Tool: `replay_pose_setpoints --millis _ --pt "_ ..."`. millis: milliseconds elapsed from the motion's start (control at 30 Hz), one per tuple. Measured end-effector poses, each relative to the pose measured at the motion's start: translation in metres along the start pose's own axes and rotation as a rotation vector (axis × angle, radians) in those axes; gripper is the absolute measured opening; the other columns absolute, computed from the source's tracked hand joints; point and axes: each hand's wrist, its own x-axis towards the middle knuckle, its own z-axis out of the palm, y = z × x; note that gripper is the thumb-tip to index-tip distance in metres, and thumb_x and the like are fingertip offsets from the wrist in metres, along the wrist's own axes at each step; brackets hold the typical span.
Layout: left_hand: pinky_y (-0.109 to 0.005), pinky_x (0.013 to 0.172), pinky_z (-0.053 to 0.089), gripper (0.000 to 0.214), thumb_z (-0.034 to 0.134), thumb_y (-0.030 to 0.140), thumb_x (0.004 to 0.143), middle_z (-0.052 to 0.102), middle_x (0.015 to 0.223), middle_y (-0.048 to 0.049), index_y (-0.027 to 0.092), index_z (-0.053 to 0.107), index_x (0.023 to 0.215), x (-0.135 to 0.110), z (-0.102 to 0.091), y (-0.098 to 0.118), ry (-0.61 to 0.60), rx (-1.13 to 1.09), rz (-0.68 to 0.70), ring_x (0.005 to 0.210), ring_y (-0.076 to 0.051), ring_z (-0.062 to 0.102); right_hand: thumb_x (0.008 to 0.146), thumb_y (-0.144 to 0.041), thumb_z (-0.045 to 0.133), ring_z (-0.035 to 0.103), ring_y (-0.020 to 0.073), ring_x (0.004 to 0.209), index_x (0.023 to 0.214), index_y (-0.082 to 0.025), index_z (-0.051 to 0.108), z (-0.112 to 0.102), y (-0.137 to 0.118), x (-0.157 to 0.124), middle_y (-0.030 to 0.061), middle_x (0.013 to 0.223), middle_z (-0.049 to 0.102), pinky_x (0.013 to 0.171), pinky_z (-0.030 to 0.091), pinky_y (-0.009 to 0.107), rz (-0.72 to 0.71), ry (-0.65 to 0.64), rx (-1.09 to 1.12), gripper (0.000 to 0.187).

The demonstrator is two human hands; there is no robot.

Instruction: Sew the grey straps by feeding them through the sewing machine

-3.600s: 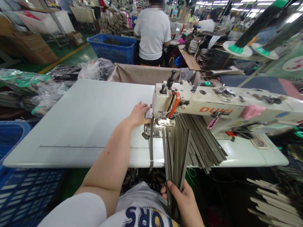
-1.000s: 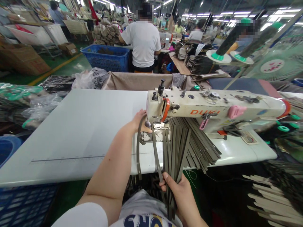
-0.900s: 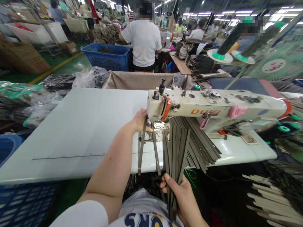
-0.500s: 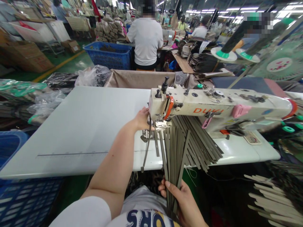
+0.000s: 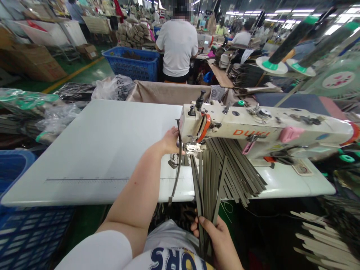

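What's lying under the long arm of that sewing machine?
A fanned pile of olive strips lies on the white table, reaching out from under the sewing machine. The machine's arm hides the strips' far ends, and the pile covers the tabletop beneath it.

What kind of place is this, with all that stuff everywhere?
Probably a sewing factory: there's a sewing machine with strips piled partly under its arm, tall spools behind it, and another worker farther back.

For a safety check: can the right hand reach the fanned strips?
Probably yes: the fanned strips reach the front of the table, close to the right hand, though it holds a bundle.
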Motion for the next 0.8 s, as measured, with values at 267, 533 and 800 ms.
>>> replay_pose_setpoints --millis 267,533,800 --pt "-0.058 0.140 0.044 0.112 0.109 0.038 0.060 0.057 0.175 -0.0220 0.012 0.068 0.160 0.000 -0.001 0.003 0.020 -0.027 -0.015 0.163 -0.049 0.053 0.057 -0.055 0.119 0.076 0.0173 0.061 0.084 -0.017 0.083 0.005 -0.003 -0.002 0.0074 0.071 0.086 0.060 0.058 0.024 0.019 0.014 0.031 0.059" --pt "-0.058 0.140 0.044 0.102 0.106 0.032 0.065 0.062 0.169 -0.0239 0.009 0.068 0.158 0.003 0.000 0.000 0.099 -0.055 -0.073 0.160 -0.049 0.056 0.060 -0.058 0.118 0.070 0.0129 0.051 0.089 -0.018 0.080 0.003 0.004 0.001 0.0060 0.072 0.086 0.053 0.056 0.022 -0.001 0.044 0.005 0.062" --pt "-0.061 0.137 0.046 0.096 0.103 0.029 0.065 0.065 0.165 -0.0226 0.011 0.067 0.152 -0.001 -0.005 -0.001 0.098 -0.265 -0.016 0.156 -0.046 0.058 0.056 -0.059 0.118 0.070 0.0135 0.051 0.094 -0.020 0.079 0.005 0.007 0.003 0.0041 0.076 0.086 0.053 0.059 0.024 -0.031 0.071 0.018 0.067"
